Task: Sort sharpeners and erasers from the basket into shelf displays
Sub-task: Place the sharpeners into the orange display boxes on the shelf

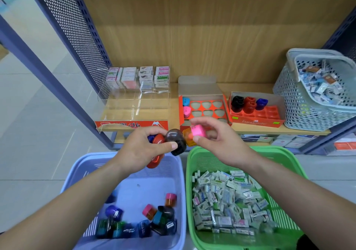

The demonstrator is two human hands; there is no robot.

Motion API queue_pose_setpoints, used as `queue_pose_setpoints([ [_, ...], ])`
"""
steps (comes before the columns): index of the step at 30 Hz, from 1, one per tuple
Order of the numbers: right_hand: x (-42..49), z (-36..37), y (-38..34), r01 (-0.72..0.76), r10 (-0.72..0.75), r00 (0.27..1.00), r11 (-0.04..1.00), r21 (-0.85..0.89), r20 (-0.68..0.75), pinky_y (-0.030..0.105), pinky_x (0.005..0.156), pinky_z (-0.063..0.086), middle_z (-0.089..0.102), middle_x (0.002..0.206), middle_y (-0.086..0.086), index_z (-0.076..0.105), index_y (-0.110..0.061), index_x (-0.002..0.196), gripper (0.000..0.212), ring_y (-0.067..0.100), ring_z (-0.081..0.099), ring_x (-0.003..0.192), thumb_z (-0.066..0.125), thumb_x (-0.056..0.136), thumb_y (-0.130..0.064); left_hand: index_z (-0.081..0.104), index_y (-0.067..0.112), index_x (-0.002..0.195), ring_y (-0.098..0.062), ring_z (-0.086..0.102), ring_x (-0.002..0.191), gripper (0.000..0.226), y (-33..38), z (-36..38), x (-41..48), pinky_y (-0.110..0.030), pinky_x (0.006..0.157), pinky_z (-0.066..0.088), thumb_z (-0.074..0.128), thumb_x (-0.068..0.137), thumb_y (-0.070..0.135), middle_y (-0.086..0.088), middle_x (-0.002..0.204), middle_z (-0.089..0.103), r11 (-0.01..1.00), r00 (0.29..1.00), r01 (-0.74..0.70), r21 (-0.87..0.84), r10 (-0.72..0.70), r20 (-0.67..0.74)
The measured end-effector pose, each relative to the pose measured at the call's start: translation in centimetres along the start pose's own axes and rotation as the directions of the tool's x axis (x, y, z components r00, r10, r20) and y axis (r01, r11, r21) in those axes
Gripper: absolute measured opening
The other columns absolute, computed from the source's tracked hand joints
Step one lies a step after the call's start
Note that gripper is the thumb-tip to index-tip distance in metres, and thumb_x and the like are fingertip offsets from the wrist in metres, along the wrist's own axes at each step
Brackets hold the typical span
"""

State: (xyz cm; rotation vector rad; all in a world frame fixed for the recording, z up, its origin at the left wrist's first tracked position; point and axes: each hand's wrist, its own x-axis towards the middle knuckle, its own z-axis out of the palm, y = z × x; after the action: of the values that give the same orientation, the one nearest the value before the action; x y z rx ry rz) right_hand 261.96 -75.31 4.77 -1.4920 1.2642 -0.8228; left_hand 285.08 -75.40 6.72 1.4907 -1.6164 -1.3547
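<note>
1. Bright, even light is filling the shelf [250, 87], giving only faint, soft shadows.
2. Glare is streaking the clear display case [134, 105].
3. Wide-angle distortion is bowing the perforated uprights [73, 28] at the edges.
4. The sharpeners [161, 221] in the lilac basket [77, 170] are looking blurred.

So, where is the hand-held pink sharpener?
Head view, centre: right hand pinches the pink sharpener beside the dark sharpener in the left hand, before the shelf.
</note>
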Motion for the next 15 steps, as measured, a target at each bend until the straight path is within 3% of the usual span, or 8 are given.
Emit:
queue_pose_setpoints([
  [7,0.4,0.7,0.0,0.039,-0.050,0.997,0.985,-0.168,-0.062,0.022,0.063,0.051,0.072,0.092,-0.003,0.065,-0.036,0.106,0.046,0.008,0.063,0.065,0.090,0.073,-0.018,0.076,0.030,0.079,-0.013,0.066,0.063,0.009,-0.5,-0.6,-0.3,-0.028,0.066,0.053,0.082,0.082,0.024,0.004,0.068,0.068,0.997,1.000,-0.009,0.077,0.009,0.004],
  [10,0.3,1.2,0.1,0.046,-0.061,0.995,0.981,-0.188,-0.077,0.019,0.062,0.050,0.074,0.084,-0.002,0.064,-0.035,0.112,0.048,0.003,0.061,0.060,0.088,0.075,-0.015,0.074,0.034,0.077,-0.014,0.066,0.062,0.012,-0.6,-0.6,-0.4,-0.029,0.066,0.054,0.083,0.080,0.026,0.004,0.068,0.068,0.995,1.000,-0.002,0.098,0.004,-0.015],
  [15,0.0,0.5,0.9,-0.033,0.018,0.997,0.982,-0.185,-0.078,0.021,0.065,0.056,0.070,0.095,-0.009,0.060,-0.037,0.110,0.048,0.003,0.068,0.065,0.077,0.081,-0.003,0.074,0.036,0.076,-0.021,0.068,0.068,0.014,-1.0,-1.3,-0.2,-0.030,0.064,0.054,0.082,0.082,0.026,0.000,0.074,0.068,0.991,0.998,0.012,0.131,-0.005,-0.061],
])
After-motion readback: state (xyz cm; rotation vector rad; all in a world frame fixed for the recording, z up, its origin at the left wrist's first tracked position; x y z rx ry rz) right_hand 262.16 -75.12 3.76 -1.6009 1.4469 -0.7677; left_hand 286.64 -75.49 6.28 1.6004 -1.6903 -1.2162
